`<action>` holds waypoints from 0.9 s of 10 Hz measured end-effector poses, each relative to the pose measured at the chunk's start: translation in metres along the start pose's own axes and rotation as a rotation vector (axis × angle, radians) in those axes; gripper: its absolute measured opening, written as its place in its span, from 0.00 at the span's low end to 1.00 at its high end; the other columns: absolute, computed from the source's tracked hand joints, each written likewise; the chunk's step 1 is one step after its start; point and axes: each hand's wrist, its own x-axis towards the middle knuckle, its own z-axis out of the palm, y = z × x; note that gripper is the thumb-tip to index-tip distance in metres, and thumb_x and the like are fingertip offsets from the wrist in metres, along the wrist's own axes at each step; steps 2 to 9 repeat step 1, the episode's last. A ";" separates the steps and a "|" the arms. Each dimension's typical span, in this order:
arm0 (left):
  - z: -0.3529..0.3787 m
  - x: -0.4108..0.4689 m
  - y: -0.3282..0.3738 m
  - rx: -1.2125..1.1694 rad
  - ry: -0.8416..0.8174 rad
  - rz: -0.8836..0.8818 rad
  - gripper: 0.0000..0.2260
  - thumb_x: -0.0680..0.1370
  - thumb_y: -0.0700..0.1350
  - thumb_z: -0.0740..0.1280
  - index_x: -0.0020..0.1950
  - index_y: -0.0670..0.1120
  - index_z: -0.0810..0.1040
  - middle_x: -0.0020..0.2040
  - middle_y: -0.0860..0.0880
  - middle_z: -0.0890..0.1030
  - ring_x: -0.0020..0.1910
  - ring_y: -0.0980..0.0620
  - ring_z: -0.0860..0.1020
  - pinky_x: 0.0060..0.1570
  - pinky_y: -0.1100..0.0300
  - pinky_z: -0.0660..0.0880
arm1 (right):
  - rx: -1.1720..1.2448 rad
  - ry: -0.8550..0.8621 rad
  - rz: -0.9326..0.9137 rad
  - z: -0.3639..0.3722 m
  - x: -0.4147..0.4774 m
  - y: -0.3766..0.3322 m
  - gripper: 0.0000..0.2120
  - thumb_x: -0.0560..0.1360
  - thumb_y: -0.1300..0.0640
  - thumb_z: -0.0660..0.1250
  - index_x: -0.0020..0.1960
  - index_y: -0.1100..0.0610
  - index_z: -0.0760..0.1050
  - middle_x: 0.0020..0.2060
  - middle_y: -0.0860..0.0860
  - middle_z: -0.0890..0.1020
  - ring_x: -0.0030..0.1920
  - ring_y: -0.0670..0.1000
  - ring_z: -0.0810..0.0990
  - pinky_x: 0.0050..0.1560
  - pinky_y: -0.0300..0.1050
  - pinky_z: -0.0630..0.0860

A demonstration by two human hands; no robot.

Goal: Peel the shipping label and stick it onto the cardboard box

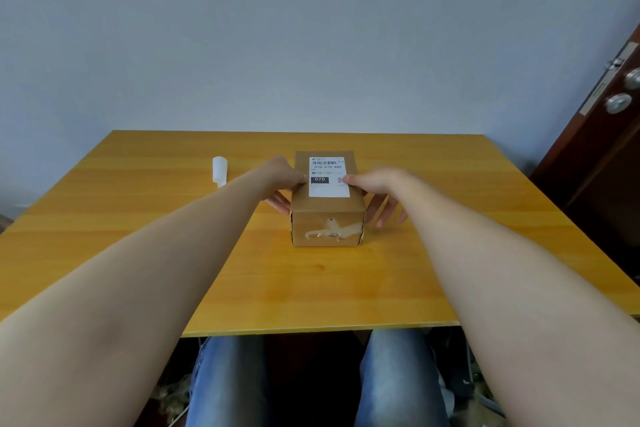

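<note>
A brown cardboard box (327, 218) stands in the middle of the yellow wooden table (311, 281). A white shipping label (328, 177) with a barcode and "070" lies flat on the box's top. My left hand (282, 180) clasps the box's left side, thumb on the top edge beside the label. My right hand (377, 189) clasps the right side, its thumb tip touching the label's right edge, fingers spread down the box's flank. The box's near face carries a torn pale patch.
A curled white strip of backing paper (220, 170) lies on the table to the left of the box. A dark wooden door (609, 149) with metal knobs stands at the right. The wall is right behind the table's far edge.
</note>
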 end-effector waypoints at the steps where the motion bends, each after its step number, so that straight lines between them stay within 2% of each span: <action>1: -0.013 -0.010 0.015 0.016 0.015 0.049 0.22 0.82 0.49 0.68 0.71 0.38 0.72 0.66 0.42 0.76 0.52 0.38 0.82 0.45 0.40 0.84 | -0.005 0.046 -0.016 -0.014 -0.009 -0.005 0.38 0.81 0.29 0.56 0.80 0.54 0.66 0.56 0.56 0.88 0.53 0.62 0.88 0.40 0.50 0.77; 9: -0.013 -0.010 0.015 0.016 0.015 0.049 0.22 0.82 0.49 0.68 0.71 0.38 0.72 0.66 0.42 0.76 0.52 0.38 0.82 0.45 0.40 0.84 | -0.005 0.046 -0.016 -0.014 -0.009 -0.005 0.38 0.81 0.29 0.56 0.80 0.54 0.66 0.56 0.56 0.88 0.53 0.62 0.88 0.40 0.50 0.77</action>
